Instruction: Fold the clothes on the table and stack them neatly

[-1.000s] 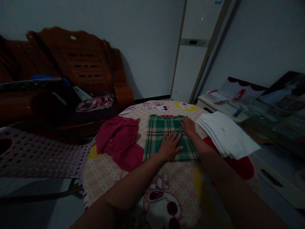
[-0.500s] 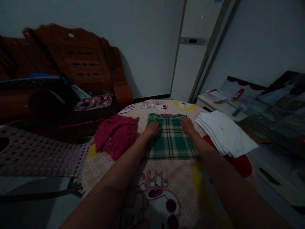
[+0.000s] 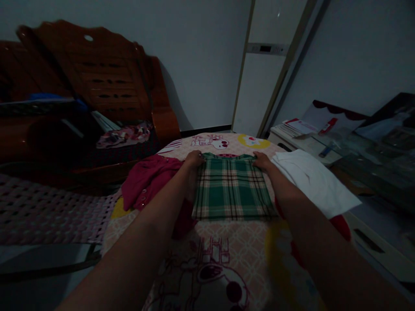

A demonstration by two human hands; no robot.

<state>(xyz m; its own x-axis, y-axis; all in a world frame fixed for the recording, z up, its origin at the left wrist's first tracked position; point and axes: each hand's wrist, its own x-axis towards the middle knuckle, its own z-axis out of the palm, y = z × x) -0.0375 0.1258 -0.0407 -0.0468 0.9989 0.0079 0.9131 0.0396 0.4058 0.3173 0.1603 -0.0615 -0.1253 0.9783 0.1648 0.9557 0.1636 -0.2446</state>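
In the head view, a person's left hand (image 3: 195, 159) and right hand (image 3: 262, 161) are grasping the far corners of a green plaid garment (image 3: 231, 188) lying mid-way across a round table (image 3: 248, 235). A maroon garment (image 3: 145, 177) is resting at the table's left, white cloth (image 3: 314, 183) at its right; past its right edge, papers (image 3: 296, 128) are lying, any print too small to read, and a drawer unit (image 3: 387, 262) is hiding its contents.
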